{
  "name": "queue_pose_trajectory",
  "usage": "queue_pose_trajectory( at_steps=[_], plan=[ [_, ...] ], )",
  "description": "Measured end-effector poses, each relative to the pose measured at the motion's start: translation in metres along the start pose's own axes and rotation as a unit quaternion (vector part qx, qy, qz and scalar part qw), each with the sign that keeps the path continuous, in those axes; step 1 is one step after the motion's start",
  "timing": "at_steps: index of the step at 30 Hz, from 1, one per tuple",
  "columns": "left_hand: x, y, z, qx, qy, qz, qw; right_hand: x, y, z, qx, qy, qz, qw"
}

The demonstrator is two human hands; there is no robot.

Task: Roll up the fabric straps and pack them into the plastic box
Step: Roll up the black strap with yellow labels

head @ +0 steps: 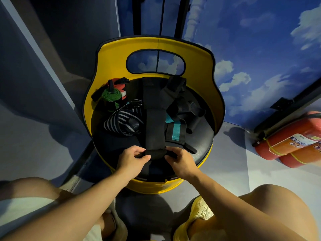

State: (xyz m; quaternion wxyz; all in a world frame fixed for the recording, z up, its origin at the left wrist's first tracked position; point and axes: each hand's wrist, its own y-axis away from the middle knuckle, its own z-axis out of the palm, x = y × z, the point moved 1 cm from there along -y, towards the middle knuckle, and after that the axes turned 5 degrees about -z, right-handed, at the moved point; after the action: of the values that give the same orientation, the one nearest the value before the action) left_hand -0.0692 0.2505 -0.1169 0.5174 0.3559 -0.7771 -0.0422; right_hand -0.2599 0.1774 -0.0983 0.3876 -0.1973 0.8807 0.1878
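Black woven fabric, a long flat strap [154, 117], lies lengthwise on the round padded seat [203, 140] of a yellow tub chair [205, 70]. Its near end is a tight roll pinched by the left hand [132, 158] and right hand [180, 162], fingers curled round it. Beside it sit a grey-striped strap [123, 121], a teal-striped strap [175, 130] and a rolled green strap [111, 96]. Red fire extinguishers [291, 141] lie on the pale floor by a cloud-printed wall [260, 49].

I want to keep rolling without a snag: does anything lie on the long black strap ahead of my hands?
Nothing visible does. Both hands pinch the rolled end, and the long black fabric strap lies on top of the other straps. No plastic box is in view.
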Motion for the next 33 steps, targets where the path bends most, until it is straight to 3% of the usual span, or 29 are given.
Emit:
queue_pose_trajectory(
  at_steps=[4,10,16,22,25,33],
  plan=[
    [0.010,-0.007,0.000,0.015,-0.082,0.027,0.996,-0.005,-0.013,-0.003,0.004,0.068,-0.007,0.998],
    [0.022,-0.014,0.000,0.029,-0.055,0.003,0.998,-0.005,-0.029,-0.002,0.035,-0.015,0.060,0.997],
    [0.025,-0.009,0.002,0.068,-0.011,0.042,0.997,-0.003,-0.024,0.010,0.135,0.068,-0.057,0.987],
    [0.020,-0.007,-0.002,0.000,-0.016,0.032,0.999,0.000,-0.009,0.011,0.049,0.047,-0.066,0.995],
    [0.019,-0.002,0.000,-0.032,-0.015,0.024,0.999,0.000,-0.010,0.008,0.060,0.026,-0.033,0.997],
    [0.008,0.001,-0.012,-0.076,-0.077,0.027,0.994,0.004,0.000,-0.003,-0.010,0.091,-0.058,0.994]
  ],
)
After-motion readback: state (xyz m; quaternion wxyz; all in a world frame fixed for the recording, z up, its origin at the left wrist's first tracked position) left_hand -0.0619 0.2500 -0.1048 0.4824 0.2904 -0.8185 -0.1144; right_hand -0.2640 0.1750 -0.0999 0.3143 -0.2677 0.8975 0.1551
